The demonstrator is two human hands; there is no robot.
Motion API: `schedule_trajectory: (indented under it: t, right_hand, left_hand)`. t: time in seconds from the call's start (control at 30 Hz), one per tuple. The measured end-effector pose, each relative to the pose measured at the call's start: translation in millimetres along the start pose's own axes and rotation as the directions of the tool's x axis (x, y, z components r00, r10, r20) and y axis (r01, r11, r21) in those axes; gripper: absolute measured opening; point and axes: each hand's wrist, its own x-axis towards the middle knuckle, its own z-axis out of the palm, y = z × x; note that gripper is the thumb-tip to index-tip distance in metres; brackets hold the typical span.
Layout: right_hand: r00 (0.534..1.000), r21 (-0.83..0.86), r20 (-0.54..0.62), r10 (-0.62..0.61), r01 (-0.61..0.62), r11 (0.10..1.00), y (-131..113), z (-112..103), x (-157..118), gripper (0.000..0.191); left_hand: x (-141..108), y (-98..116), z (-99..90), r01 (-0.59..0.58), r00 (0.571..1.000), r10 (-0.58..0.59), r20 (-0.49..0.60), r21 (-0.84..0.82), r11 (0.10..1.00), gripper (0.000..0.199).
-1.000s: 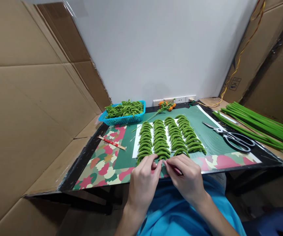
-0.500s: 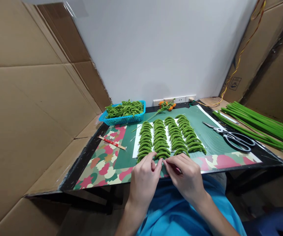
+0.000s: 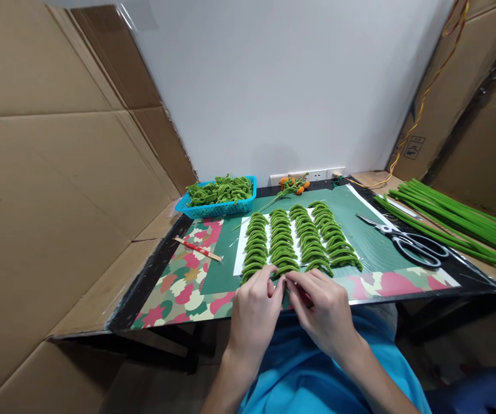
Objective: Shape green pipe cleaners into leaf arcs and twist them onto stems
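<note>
Four columns of curved green fuzzy pieces (image 3: 281,237) lie on a white sheet (image 3: 239,253) over the green mat (image 3: 219,282). Just below the second column, at the table's front edge, my left hand (image 3: 256,305) is closed in a pinch. My right hand (image 3: 320,299) is pinched too, its fingertips touching those of my left hand. Whatever sits between the fingertips is too small and hidden to make out.
A blue basket (image 3: 181,206) of green pieces stands back left, chopsticks (image 3: 198,249) in front of it. Orange flowers (image 3: 294,185) lie at the back. Scissors (image 3: 407,240) and long green stems (image 3: 458,218) lie right. Cardboard walls (image 3: 45,190) flank the table.
The fingertips of my two hands have come closer together and now touch. A bit of green seen between them before is now hidden. The rest of the scene has barely shifted.
</note>
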Motion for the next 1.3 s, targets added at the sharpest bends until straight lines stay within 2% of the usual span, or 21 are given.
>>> schedule_trajectory:
  t: [0.33, 0.43, 0.53, 0.63, 0.7, 0.77, 0.8, 0.87, 0.93, 1.0, 1.07, 1.13, 1.2, 1.3]
  right_hand:
    - [0.998, -0.044, 0.016, -0.059, 0.060, 0.997, 2, -1, -4, 0.016]
    - [0.995, -0.045, 0.015, -0.094, 0.095, 0.995, 2, -3, -4, 0.016]
    - [0.994, 0.011, 0.015, -0.111, 0.110, 0.994, 4, -3, -5, 0.021]
    - [0.997, 0.104, -0.023, -0.072, 0.074, 0.992, 4, -4, -8, 0.025]
    - [0.999, 0.181, -0.042, -0.016, 0.023, 0.983, 1, -8, -6, 0.025]
    - [0.999, 0.229, -0.041, 0.030, -0.020, 0.973, -3, -15, 3, 0.022]
    - [0.998, 0.227, -0.037, 0.043, -0.033, 0.973, -4, -19, 12, 0.021]
    - [1.000, 0.123, -0.028, -0.005, 0.008, 0.992, -2, -26, 40, 0.017]
    - [0.999, 0.014, 0.029, -0.026, 0.026, 1.000, 6, -28, 79, 0.015]
    - [0.991, 0.012, 0.136, 0.006, -0.008, 1.000, 21, -20, 125, 0.015]
    - [0.949, 0.015, 0.312, 0.036, -0.043, 0.999, 40, -3, 168, 0.013]
    - [0.887, -0.049, 0.458, 0.060, -0.042, 0.998, 58, 20, 201, 0.012]
    - [0.829, -0.120, 0.550, 0.101, -0.041, 0.992, 72, 44, 221, 0.011]
    - [0.776, -0.214, 0.618, 0.126, 0.012, 0.977, 83, 69, 231, 0.011]
  left_hand:
    - [-3, 3, 1.4, 0.037, 0.999, -0.037, -0.002, -0.007, 0.999, 0.020]
    - [-4, 3, -4.1, 0.047, 0.999, -0.046, 0.011, -0.121, 0.991, 0.021]
    - [1, -2, -18.2, 0.055, 0.998, -0.043, 0.049, -0.290, 0.956, 0.021]
    - [19, -15, -40.1, 0.032, 0.995, 0.003, 0.098, -0.351, 0.936, 0.014]
    - [42, -30, -55.6, 0.024, 0.999, -0.010, 0.048, -0.314, 0.949, 0.018]
    - [74, -49, -68.4, 0.008, 1.000, -0.009, -0.007, -0.194, 0.981, 0.024]
    - [92, -59, -72.8, -0.008, 1.000, 0.009, 0.012, -0.138, 0.990, 0.025]
    - [127, -79, -75.6, -0.071, 0.984, 0.083, 0.157, -0.077, 0.994, 0.024]
    - [157, -97, -70.2, -0.137, 0.935, 0.157, 0.318, -0.086, 0.987, 0.022]
    - [175, -112, -58.8, -0.177, 0.913, 0.192, 0.361, -0.074, 0.981, 0.022]
    - [181, -123, -45.8, -0.223, 0.920, 0.195, 0.339, 0.045, 0.974, 0.025]
    - [176, -130, -35.3, -0.290, 0.915, 0.226, 0.335, 0.156, 0.944, 0.026]
    - [168, -134, -28.8, -0.335, 0.906, 0.266, 0.330, 0.173, 0.926, 0.027]
    - [161, -138, -23.4, -0.358, 0.898, 0.302, 0.318, 0.131, 0.924, 0.029]
